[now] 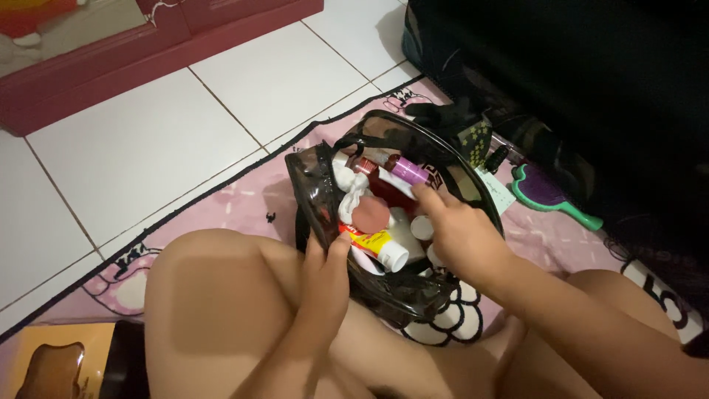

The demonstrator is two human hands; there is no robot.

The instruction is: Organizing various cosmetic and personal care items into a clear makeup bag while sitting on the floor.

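Two bare forearms, no sleeves, bare knees, left hand point(321, 277), right hand point(461, 233), no rings

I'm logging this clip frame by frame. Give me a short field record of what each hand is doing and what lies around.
left hand: grips the near rim of the clear dark pouch
right hand: reaches into the pouch, fingers by a purple tube
pouch contents: red-and-yellow tube, pink sponge
surface: pink mat on white tiles
nearby: green hairbrush
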